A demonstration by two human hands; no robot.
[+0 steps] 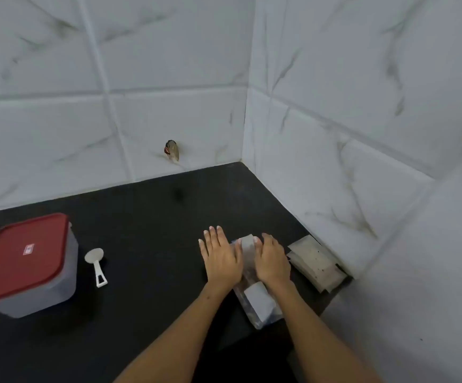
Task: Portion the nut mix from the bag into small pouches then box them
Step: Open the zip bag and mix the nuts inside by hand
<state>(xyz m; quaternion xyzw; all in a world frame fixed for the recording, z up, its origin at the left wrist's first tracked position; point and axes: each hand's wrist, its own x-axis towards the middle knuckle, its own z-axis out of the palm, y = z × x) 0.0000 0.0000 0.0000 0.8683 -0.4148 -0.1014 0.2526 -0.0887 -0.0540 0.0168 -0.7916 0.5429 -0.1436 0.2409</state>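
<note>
A clear plastic bag of nut mix (260,302) with a white label lies flat on the black counter (147,244), its length running away from me. My left hand (220,257) lies flat on the bag's left side, fingers straight. My right hand (271,261) rests on the bag's upper right part, fingers bent over it near a white corner; whether it grips is unclear. A stack of small flat pale pouches (317,262) lies just right of my hands, against the wall. A box with a red lid (24,265) stands at the far left, closed.
A white plastic scoop (96,262) lies on the counter between the box and my hands. Marble-patterned tiled walls (334,134) meet in a corner behind and to the right. A small hole with wires (172,150) shows in the back wall.
</note>
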